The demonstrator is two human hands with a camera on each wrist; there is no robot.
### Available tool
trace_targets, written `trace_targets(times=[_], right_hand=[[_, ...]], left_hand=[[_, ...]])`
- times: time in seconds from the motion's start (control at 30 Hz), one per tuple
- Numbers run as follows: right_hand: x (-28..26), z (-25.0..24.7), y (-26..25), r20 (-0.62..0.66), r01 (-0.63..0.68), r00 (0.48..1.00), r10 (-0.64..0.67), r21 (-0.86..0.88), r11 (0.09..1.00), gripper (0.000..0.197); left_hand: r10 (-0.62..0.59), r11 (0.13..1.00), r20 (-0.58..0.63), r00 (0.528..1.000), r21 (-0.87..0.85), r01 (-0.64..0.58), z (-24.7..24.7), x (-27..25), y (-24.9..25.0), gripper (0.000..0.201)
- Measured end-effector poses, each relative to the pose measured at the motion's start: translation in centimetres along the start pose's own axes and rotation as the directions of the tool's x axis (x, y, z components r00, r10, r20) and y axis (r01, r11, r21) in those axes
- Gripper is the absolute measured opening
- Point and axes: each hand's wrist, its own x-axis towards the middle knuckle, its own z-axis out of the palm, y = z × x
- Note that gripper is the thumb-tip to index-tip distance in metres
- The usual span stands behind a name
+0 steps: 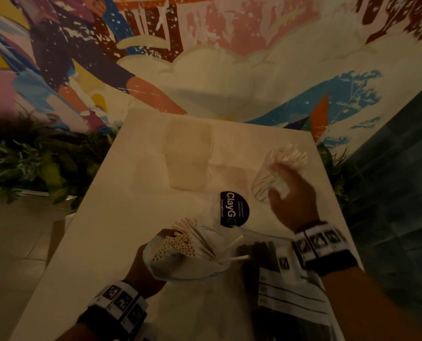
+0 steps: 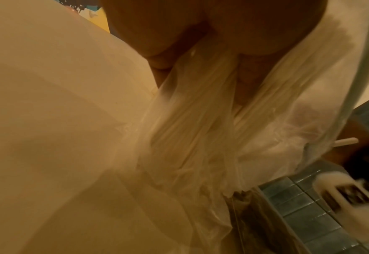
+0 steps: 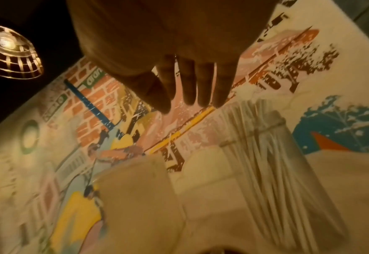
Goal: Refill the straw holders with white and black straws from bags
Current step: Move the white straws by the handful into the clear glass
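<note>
From the head view, my left hand [image 1: 148,267] grips a clear bag of white straws [image 1: 180,252] near the front of the white table [image 1: 121,217], with my fingers curled around the plastic from below, so that the open straw ends point up toward me. Two loose white straws [image 1: 232,252] stick out to the right of this bag. My right hand [image 1: 291,193] is farther back on the right side, just at the clear straw holder [image 1: 279,168], which already has white straws in it; here I cannot tell if my fingers touch it. A bag of black straws [image 1: 259,254] lies on the table under my right wrist, and a round dark sticker [image 1: 234,209] is between the two hands. A clear empty container [image 1: 189,153] stands in the middle of the table. From the left wrist view, my fingers [image 2: 164,56] press into the crumpled plastic of the bag, and the white straws run down inside it. From the right wrist view, the fingers [image 3: 188,82] of my right hand are straight and close together, holding nothing, above the blurred holder, with the painted wall [image 3: 92,103] behind.
</note>
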Motion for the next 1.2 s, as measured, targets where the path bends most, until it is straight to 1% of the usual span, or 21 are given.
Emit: trace_targets(times=[0.03,0.07,0.13,0.2,0.23,0.3,0.33,0.4,0.43,0.5,0.53,0.6,0.67,0.73,0.8,0.93,1.0,1.03,1.1,1.13,1.2], right_hand=[[-2.3,0.2,-0.3,0.132,-0.012,0.991,0.010,0.017,1.000,0.065],[-4.5,0.8,-0.5,0.294,-0.022,0.956,0.009,0.040,0.999,0.075],[-7.3,2.3,-0.2,0.550,-0.046,0.835,0.020,0.034,0.998,0.093],[-8.8,3.7,-0.5,0.695,-0.075,0.717,0.062,-0.011,0.997,0.107],[-9.3,4.2,-1.1,0.736,-0.083,0.673,0.077,-0.028,0.996,0.112],[-9.5,4.9,-2.7,0.763,-0.100,0.644,0.065,0.000,0.995,0.114],[-9.5,5.2,-3.5,0.755,-0.113,0.654,0.044,0.040,0.993,0.113],[-9.3,5.5,-4.9,0.733,-0.128,0.680,-0.001,0.120,0.984,0.107],[-9.2,5.6,-5.7,0.725,-0.139,0.688,-0.017,0.154,0.978,0.104],[-9.4,5.8,-6.6,0.704,-0.206,0.710,-0.021,0.235,0.950,0.099],[-9.4,5.7,-7.0,0.686,-0.250,0.727,-0.023,0.296,0.922,0.095],[-9.5,5.4,-7.6,0.644,-0.311,0.764,-0.019,0.395,0.865,0.085],[-9.7,5.4,-7.5,0.600,-0.303,0.800,-0.018,0.430,0.850,0.076],[-9.9,5.7,-7.1,0.534,-0.240,0.845,-0.031,0.431,0.870,0.066],[-10.0,6.1,-6.9,0.491,-0.177,0.869,-0.056,0.415,0.892,0.055],[-10.1,6.5,-7.4,0.428,-0.125,0.899,-0.089,0.446,0.886,0.047],[-9.9,6.7,-7.4,0.344,-0.077,0.934,-0.100,0.465,0.882,0.048],[-9.9,6.8,-7.3,0.303,-0.071,0.949,-0.089,0.478,0.875,0.048],[-9.7,6.9,-7.0,0.241,-0.084,0.969,-0.046,0.499,0.862,0.042],[-9.6,7.0,-6.9,0.209,-0.081,0.977,-0.028,0.494,0.866,0.035],[-9.8,7.5,-6.3,0.185,-0.087,0.983,-0.002,0.473,0.877,0.020]], left_hand=[[-0.001,1.000,-0.005,1.000,0.018,0.002,-0.1,-0.2,-0.1,0.081],[0.000,1.000,-0.039,0.999,-0.018,-0.001,0.0,0.0,0.1,0.079],[0.014,0.999,-0.069,0.998,-0.038,-0.016,0.6,0.0,1.7,0.045],[0.072,0.997,-0.012,0.997,0.020,-0.072,1.0,0.1,2.9,0.033],[0.096,0.995,0.035,0.995,0.038,-0.097,1.1,0.0,3.7,0.039],[0.116,0.982,0.068,0.991,0.140,-0.124,1.0,0.2,3.5,0.074],[0.093,0.978,0.069,0.993,0.181,-0.104,1.0,0.2,3.6,0.094],[0.079,0.970,0.102,0.992,0.220,-0.100,1.2,0.2,4.3,0.110],[0.111,0.965,0.110,0.988,0.228,-0.134,1.2,0.2,4.5,0.106],[0.184,0.946,0.115,0.976,0.248,-0.208,1.4,-0.1,5.6,0.079],[0.217,0.943,0.145,0.965,0.226,-0.246,1.4,0.0,5.6,0.076],[0.245,0.962,0.200,0.949,0.071,-0.263,1.4,0.1,5.6,0.100],[0.253,0.964,0.293,0.922,0.006,-0.266,1.2,0.1,5.6,0.128],[0.262,0.956,0.338,0.904,0.039,-0.292,1.0,0.2,5.3,0.135],[0.286,0.947,0.294,0.912,0.058,-0.315,1.2,0.3,5.3,0.122],[0.298,0.954,0.099,0.949,-0.001,-0.300,1.8,0.1,6.1,0.061],[0.313,0.950,0.032,0.949,-0.019,-0.312,2.1,0.5,6.7,0.059],[0.314,0.949,0.010,0.949,-0.013,-0.314,2.2,0.8,6.8,0.064],[0.229,0.973,-0.007,0.973,0.034,-0.228,2.1,1.3,6.8,0.081],[0.199,0.978,-0.011,0.980,0.068,-0.198,2.1,1.4,6.6,0.076],[0.208,0.977,-0.046,0.977,0.055,-0.206,2.2,0.8,7.0,0.040]])
